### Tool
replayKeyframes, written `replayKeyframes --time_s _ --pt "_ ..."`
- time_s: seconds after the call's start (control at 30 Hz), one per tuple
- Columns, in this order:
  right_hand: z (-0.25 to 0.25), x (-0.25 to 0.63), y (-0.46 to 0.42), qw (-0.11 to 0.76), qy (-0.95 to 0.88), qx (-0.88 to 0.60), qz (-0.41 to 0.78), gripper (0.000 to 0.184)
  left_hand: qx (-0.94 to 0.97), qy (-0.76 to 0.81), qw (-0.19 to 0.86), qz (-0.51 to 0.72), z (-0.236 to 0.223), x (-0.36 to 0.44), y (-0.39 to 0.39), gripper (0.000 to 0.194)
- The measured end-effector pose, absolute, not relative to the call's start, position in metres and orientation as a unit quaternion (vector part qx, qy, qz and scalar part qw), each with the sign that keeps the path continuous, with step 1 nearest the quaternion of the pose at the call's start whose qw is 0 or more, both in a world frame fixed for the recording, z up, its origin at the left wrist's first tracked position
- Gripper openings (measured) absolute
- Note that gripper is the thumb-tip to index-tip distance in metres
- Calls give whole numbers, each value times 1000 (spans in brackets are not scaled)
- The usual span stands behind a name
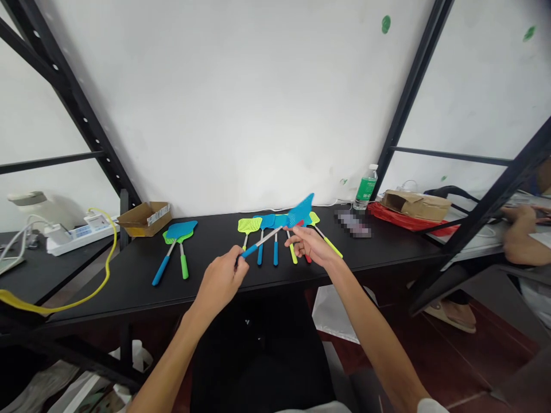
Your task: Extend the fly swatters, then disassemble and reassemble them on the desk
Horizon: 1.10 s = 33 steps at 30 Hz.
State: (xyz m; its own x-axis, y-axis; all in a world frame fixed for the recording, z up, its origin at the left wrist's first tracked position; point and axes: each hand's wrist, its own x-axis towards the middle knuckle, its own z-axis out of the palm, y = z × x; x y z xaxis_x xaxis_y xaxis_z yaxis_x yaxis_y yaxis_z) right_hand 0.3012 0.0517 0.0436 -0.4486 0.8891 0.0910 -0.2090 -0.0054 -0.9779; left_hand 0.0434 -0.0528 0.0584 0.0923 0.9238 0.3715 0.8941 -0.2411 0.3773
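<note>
My left hand [224, 275] is closed round the blue handle of a fly swatter [301, 211], which slants up to the right above the table. Near the base of its blue head, my right hand [312, 245] pinches the thin metal shaft. Behind and below lies a row of fly swatters: a yellow one [249, 225], blue ones [263, 221] and another yellow one [333, 248]. A red handle [308, 259] shows partly under my right hand. Further left, a blue fly swatter [181, 230] overlaps a green one [184, 267].
On the black table [129, 281] stand an open cardboard box [146, 219] and, at right, a bottle [365, 188]. A flattened carton [415, 205] rests on a red bag [379, 213]. A yellow cable [109, 258] crosses the left side. Another person's arm [519, 235] shows far right.
</note>
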Motion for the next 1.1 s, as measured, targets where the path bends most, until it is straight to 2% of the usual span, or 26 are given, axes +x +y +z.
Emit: replayKeyframes --time_s 0.33,0.57,0.7,0.77,0.93,1.1 --pt "35 273 44 503 -528 -243 640 41 751 605 37 261 58 56 -60 13" --pt "33 252 28 496 -588 -247 589 44 769 576 49 273 56 63 -64 32" --pt "32 244 24 517 -606 -250 550 48 777 557 59 287 58 66 -67 36" --pt "32 243 24 525 -605 -256 541 49 775 538 118 309 60 68 -69 37" --pt "33 244 25 540 -596 -247 540 49 704 469 392 362 60 71 -65 39" --pt "33 243 23 545 -588 -231 551 46 633 429 518 384 56 72 -60 40"
